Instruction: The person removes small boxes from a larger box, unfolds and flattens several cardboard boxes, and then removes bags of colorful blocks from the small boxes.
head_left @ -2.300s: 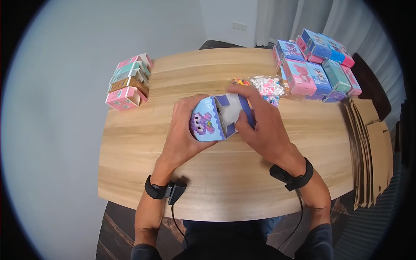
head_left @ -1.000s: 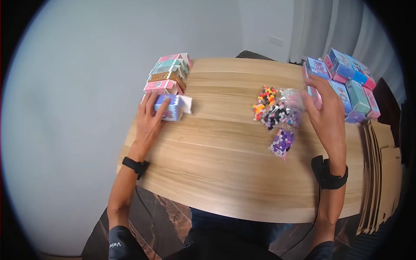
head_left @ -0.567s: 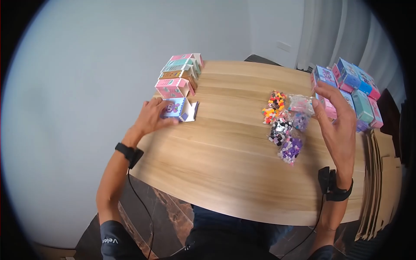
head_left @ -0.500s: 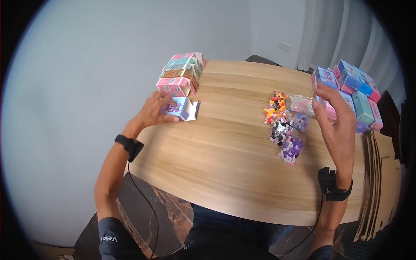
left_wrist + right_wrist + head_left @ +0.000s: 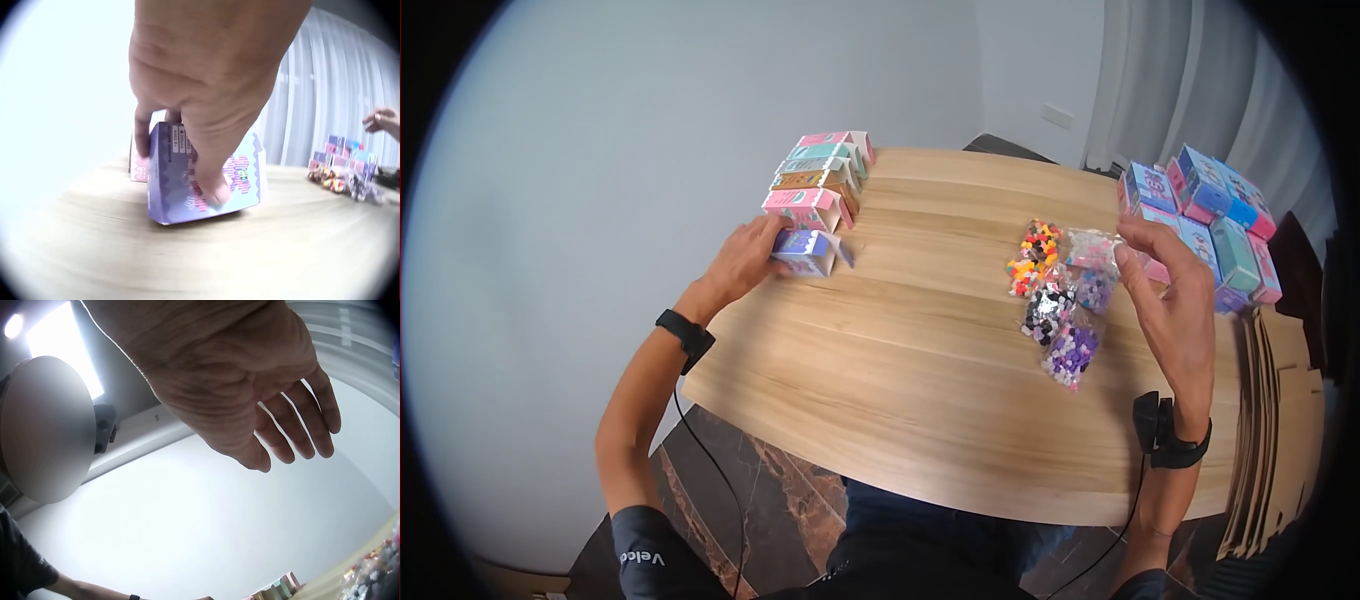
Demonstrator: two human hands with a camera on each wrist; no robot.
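purple box (image 5: 805, 255) has turned near table edge (image 5: 705, 350), left hand (image 5: 745, 258) pinching, right hand (image 5: 1175, 290) loose

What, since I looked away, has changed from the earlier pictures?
The purple box moved left, away from the right hand, which let go and hovers by the bags; the left hand alone holds it beside the row of boxes. The row and stacked boxes stayed.

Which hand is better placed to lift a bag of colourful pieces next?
Probably the right hand: empty and close to the bags, while the left hand holds a purple box farther away.
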